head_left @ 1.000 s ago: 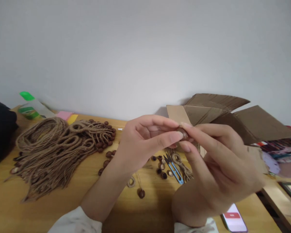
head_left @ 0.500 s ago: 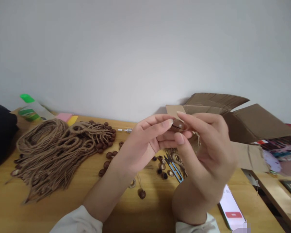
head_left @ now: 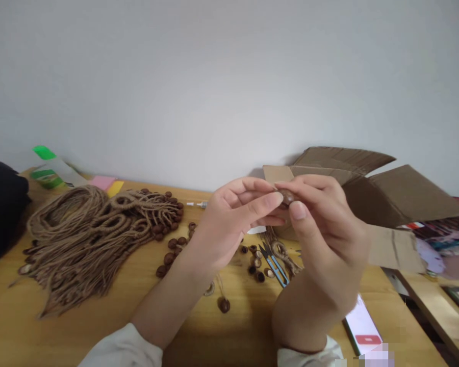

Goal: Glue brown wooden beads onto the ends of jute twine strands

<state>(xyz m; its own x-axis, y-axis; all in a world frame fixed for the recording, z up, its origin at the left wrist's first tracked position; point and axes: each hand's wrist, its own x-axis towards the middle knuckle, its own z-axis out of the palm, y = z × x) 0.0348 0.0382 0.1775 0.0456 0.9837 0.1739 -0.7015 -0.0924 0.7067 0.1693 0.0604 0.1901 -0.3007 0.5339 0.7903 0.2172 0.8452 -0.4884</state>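
Note:
Both my hands are raised above the wooden table (head_left: 99, 326) and meet at a small brown bead (head_left: 286, 196). My left hand (head_left: 229, 227) pinches the bead from the left with thumb and fingers. From the right, my right hand (head_left: 325, 239) closes its fingertips and thumb on the same bead. Below the hands lie blue thread snips (head_left: 274, 264), loose brown beads (head_left: 171, 252) and short jute loops. One bead on a string (head_left: 224, 304) lies near my left forearm.
A big bundle of jute cords with beads (head_left: 87, 234) covers the table's left. An open cardboard box (head_left: 382, 193) stands at the back right. A phone (head_left: 363, 329) lies by my right wrist. A green-capped bottle (head_left: 49, 171), sticky notes and a dark object sit far left.
My hands stay together on the bead, with the fingers shifting their grip a little and the right hand turning slightly. The view drifted a bit, showing more of the phone.

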